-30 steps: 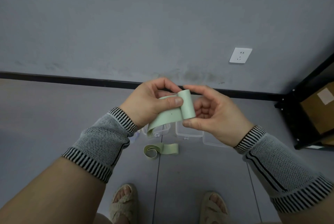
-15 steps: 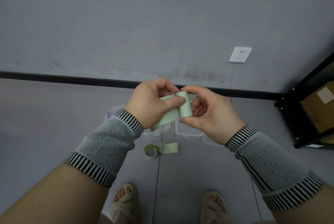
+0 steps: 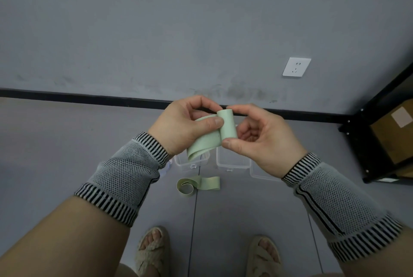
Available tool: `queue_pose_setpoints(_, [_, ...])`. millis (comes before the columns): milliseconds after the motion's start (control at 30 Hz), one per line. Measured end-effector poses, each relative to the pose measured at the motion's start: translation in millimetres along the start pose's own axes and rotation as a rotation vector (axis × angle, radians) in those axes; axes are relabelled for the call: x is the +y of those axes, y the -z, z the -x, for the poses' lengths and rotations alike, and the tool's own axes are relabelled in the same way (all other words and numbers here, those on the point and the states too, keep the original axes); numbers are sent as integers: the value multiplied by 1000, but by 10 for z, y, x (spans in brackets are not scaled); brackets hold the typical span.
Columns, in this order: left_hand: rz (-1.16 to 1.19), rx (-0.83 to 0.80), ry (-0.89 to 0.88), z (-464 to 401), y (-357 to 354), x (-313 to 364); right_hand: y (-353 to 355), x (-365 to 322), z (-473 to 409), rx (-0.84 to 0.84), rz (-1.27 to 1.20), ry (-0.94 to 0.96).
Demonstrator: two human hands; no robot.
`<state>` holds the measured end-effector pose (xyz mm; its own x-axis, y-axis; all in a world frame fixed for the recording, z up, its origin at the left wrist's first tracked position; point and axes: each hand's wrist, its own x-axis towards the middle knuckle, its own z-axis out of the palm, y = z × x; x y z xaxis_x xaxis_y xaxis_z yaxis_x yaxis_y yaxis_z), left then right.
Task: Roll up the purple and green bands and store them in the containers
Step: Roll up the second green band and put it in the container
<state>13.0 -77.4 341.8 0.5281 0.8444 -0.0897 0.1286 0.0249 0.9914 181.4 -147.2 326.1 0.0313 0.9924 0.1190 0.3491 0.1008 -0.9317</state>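
I hold a pale green band [image 3: 228, 125] in front of me, partly wound into a tight roll. My right hand [image 3: 261, 140] pinches the roll between thumb and forefinger at its two ends. My left hand [image 3: 185, 124] grips the loose tail, thumb pressed on it beside the roll. The tail hangs down to a folded end. A second green band [image 3: 197, 184] lies on the floor below, curled at its left end. Clear plastic containers [image 3: 232, 162] stand on the floor behind it, partly hidden by my hands. No purple band is visible.
A black metal shelf [image 3: 366, 142] with a cardboard box [image 3: 395, 133] stands at the right. A grey wall with a white socket [image 3: 296, 67] and black skirting rises ahead. My sandalled feet [image 3: 152, 252] are at the bottom edge on the grey floor.
Both hands stay together on the band, shifting slightly down then back up. The roll has turned a little and more tail now hangs below my left hand.
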Motion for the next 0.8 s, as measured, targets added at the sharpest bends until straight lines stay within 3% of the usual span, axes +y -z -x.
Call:
queue_pose_setpoints(133, [-228,118,-79,3,-95,16,-12,36,-10,85,174,23])
queue_pose_setpoints(267, [-256,168,-119,-5,-104,-8,-43,14,-14,103,295,73])
queue_pose_setpoints(533, [-47,2,-5,-8,24,-3,-1,40,8,-85,113,55])
queue_pose_setpoints(800, [35,65,71,-33,74,-19,13,-22,12,-31,-7,65])
